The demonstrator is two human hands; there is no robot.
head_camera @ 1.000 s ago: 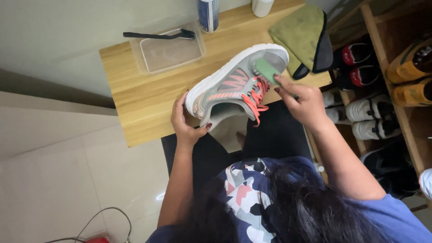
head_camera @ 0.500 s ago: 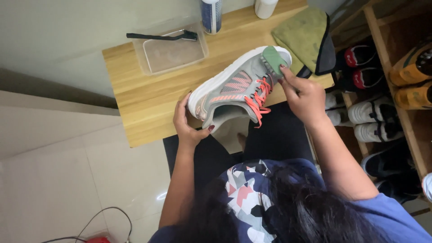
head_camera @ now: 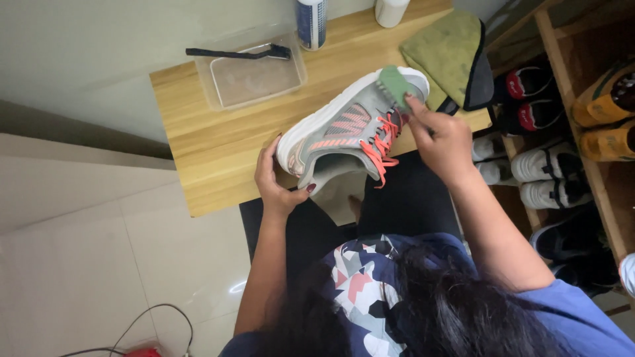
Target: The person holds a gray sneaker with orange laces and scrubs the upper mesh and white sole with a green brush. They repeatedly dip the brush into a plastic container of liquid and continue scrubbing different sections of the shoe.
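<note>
Grey sneaker (head_camera: 350, 129) sits centre frame, held over the near edge of the wooden table (head_camera: 211, 152), long axis running diagonally: heel lower left, toe upper right. Coral laces (head_camera: 380, 142) face the right side of the frame. Left hand (head_camera: 278, 182) is at the heel end, fingers curled round the back and sole, thumb up the side, clamping it. Right hand (head_camera: 443, 139) is at the toe end, fingers pinched together on a small green brush (head_camera: 395, 84) pressed onto the toe upper. So the toe lies up and left of the right fingers, touching via the brush; right hand is the nearer one to that spot. Upper left: clear plastic tray (head_camera: 251, 79) with a black brush (head_camera: 238, 53) across its rim. Upper right: green cloth (head_camera: 450, 53).
</note>
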